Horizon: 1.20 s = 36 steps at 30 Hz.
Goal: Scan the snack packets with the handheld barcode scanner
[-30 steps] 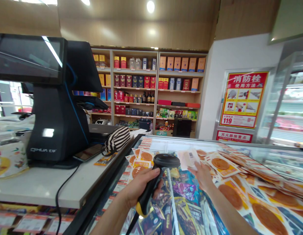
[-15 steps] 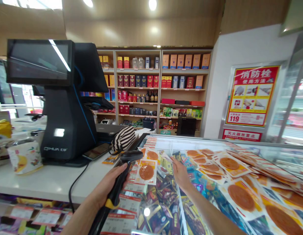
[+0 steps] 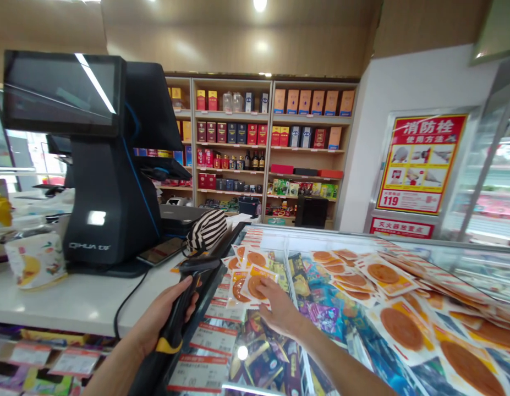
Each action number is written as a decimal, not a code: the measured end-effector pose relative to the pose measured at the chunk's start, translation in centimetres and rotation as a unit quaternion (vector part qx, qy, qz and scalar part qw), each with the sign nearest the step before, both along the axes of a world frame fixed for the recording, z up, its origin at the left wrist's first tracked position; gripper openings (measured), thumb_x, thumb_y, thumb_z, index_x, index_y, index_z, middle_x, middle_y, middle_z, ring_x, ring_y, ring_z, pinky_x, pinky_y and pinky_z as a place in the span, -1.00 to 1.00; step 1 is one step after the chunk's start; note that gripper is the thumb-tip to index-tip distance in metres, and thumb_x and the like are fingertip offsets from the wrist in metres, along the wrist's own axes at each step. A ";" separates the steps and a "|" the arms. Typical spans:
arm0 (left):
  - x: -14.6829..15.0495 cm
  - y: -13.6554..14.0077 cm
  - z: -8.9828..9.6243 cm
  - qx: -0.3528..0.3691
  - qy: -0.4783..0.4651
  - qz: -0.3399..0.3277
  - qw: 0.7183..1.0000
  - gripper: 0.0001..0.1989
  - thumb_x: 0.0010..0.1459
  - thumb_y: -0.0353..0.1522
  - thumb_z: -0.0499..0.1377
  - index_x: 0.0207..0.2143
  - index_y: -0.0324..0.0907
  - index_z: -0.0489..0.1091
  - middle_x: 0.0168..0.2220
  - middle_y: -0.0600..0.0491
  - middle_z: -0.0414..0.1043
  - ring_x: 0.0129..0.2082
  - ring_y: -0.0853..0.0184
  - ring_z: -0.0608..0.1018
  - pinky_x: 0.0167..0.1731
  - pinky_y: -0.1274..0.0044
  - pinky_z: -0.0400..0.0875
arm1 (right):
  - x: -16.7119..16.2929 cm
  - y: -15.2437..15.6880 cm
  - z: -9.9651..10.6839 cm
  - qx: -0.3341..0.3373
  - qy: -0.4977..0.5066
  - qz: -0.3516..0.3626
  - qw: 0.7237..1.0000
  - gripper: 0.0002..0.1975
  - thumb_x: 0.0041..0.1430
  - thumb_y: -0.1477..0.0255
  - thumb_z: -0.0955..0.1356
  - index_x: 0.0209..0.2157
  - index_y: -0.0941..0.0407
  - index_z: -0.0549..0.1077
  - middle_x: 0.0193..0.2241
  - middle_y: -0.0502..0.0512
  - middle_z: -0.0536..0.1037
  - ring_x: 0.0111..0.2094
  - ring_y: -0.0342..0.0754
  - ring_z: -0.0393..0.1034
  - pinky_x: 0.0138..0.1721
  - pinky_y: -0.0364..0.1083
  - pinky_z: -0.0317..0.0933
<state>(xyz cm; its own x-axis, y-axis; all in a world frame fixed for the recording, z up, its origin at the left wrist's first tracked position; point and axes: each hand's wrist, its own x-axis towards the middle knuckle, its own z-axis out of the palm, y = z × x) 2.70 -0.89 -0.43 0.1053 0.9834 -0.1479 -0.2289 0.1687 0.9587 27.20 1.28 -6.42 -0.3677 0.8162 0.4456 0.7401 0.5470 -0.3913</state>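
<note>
My left hand [image 3: 174,311] is wrapped round the handle of a black barcode scanner [image 3: 197,269] with a yellow band, its head pointing forward over the freezer's left edge. My right hand [image 3: 275,305] has its fingers closed on the right side of a flat clear food packet [image 3: 253,283] with a round orange-brown patty inside. That packet overlaps another patty packet [image 3: 238,291] in a small group on the freezer's glass top. The thumb is partly out of sight. Many more patty packets [image 3: 387,272] lie spread and stacked on the glass to the right.
A black checkout terminal [image 3: 110,203] stands on the white counter [image 3: 89,308] at left, with a striped pouch [image 3: 207,228] and a phone [image 3: 162,252] beside it. A black cable [image 3: 122,308] hangs over the counter edge. Wrapped ice creams [image 3: 258,352] show under the glass. Shelves of boxes [image 3: 234,132] stand behind.
My right hand has moved left with a packet, which now lies over the small group near the scanner. The scanner has shifted slightly left in my left hand.
</note>
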 end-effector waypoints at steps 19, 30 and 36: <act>10.1 -1.0 2.0 0.049 0.013 -0.129 0.990 -0.70 -0.07 -0.18 0.05 -0.56 -0.26 0.26 -0.67 0.12 0.27 -0.74 0.53 0.29 -0.73 0.68 0.14 | 21.2 -1.3 0.4 0.026 -0.118 -0.346 0.931 -0.70 -0.10 0.42 0.21 -0.26 0.13 0.37 -0.26 0.14 0.43 -0.22 -0.02 0.27 -0.18 -0.06 0.05; 11.4 -1.4 2.3 0.022 0.011 -0.153 0.988 -0.70 -0.09 -0.16 0.06 -0.57 -0.25 0.25 -0.66 0.11 0.28 -0.72 0.52 0.30 -0.73 0.68 0.15 | 21.1 -1.3 2.2 0.163 -0.008 -0.466 0.869 -0.63 0.04 0.33 0.07 -0.29 0.16 0.39 -0.38 0.18 0.48 -0.37 -0.03 0.32 -0.33 -0.10 0.09; 10.2 -2.4 2.7 0.035 0.002 -0.200 0.979 -0.70 -0.06 -0.18 0.04 -0.56 -0.27 0.26 -0.65 0.10 0.28 -0.74 0.53 0.29 -0.74 0.68 0.13 | 18.7 0.5 2.0 0.086 0.255 -0.428 0.863 -0.61 -0.10 0.25 0.14 -0.43 0.21 0.45 -0.59 0.16 0.48 -0.51 0.01 0.31 -0.47 -0.09 0.11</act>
